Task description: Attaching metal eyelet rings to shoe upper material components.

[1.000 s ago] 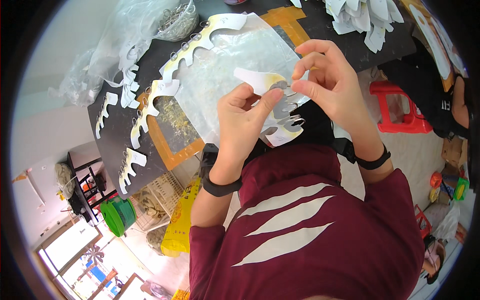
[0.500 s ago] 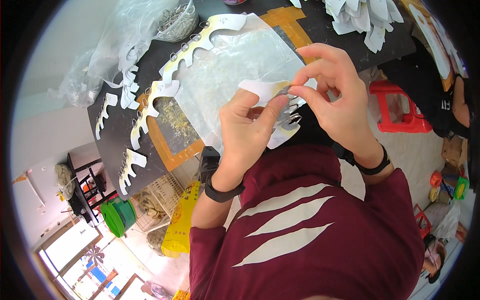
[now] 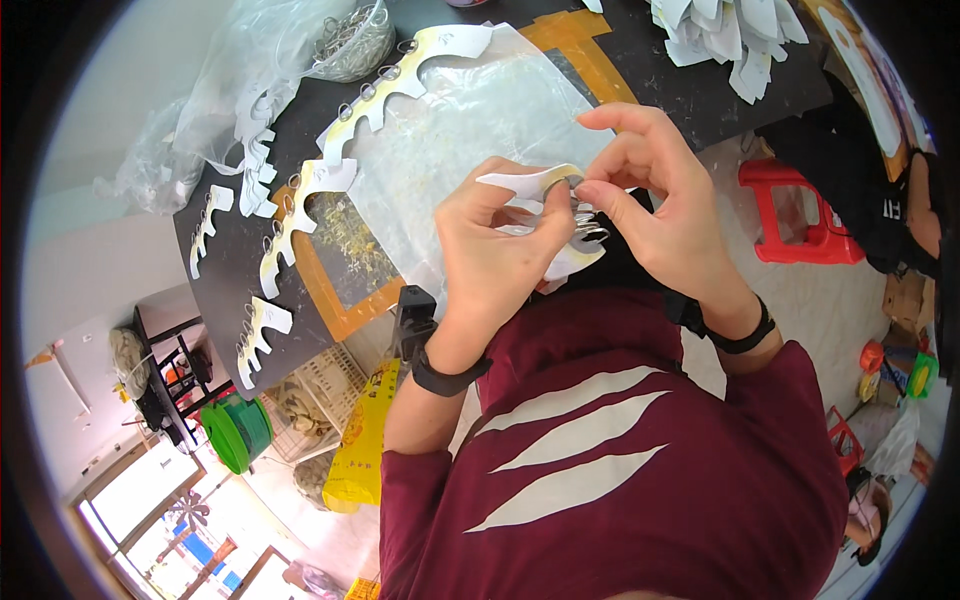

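Note:
Between finger and thumb, my left hand point(image 3: 495, 230) grips a white scalloped strip point(image 3: 575, 262) with a yellowish edge. It curves over in front of me, and several metal rings point(image 3: 588, 228) hang along its right side. The thumb and a finger of my right hand point(image 3: 655, 200) are closed in a pinch at the strip's upper right edge, beside a small grey part, and its index finger is raised away. What exactly those fingertips hold is hidden. Beneath lies a clear plastic sheet point(image 3: 470, 120) on the dark table.
More ringed strips point(image 3: 375, 95) lie along the table's left side. A clear basket of metal rings point(image 3: 355, 45) stands at the back beside plastic bags point(image 3: 240, 70). White pieces point(image 3: 725, 35) are piled at back right. A red stool point(image 3: 800, 215) and a person in black are at right.
The strip has tipped, with its upper part turned flatter. My right hand has come slightly lower, its fingers still against the strip's edge.

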`<state>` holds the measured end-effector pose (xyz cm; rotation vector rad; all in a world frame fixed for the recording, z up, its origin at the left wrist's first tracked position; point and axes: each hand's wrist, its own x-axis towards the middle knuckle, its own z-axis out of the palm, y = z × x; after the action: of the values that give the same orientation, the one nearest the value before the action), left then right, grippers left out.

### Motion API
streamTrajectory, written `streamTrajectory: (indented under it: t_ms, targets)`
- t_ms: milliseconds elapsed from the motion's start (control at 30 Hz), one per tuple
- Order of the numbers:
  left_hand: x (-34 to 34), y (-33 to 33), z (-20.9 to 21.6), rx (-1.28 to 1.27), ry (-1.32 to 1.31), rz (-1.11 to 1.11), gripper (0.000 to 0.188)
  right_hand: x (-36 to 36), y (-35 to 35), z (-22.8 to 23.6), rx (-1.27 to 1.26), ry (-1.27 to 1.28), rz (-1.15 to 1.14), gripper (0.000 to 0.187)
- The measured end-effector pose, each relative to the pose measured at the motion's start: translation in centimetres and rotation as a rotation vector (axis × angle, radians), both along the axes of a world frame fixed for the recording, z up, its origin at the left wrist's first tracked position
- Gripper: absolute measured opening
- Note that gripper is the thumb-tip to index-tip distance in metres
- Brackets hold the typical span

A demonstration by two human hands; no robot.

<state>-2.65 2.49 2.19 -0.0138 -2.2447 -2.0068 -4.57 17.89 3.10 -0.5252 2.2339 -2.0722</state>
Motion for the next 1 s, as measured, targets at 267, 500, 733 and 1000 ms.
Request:
streamTrajectory:
  t_ms: [267,500,733,1000]
  targets:
    - [-0.4,0.5,-0.1,0.131,-0.012,0.031,0.012,-0.8,0.0,-0.6,-0.243,-0.221,0.096,0.038]
    - [-0.3,0.6,-0.9,0.323,-0.129,0.107,0.012,-1.5,0.2,-1.5,-0.372,-0.375,0.165,0.036]
    - [-0.4,0.4,-0.5,0.232,-0.175,0.053,0.014,-2.5,1.3,-1.0,-0.11,-0.242,0.093,0.032]
    - [-0.6,0.6,-0.6,0.13,-0.114,0.05,0.013,-2.9,0.8,1.5,0.277,0.049,0.146,0.045]
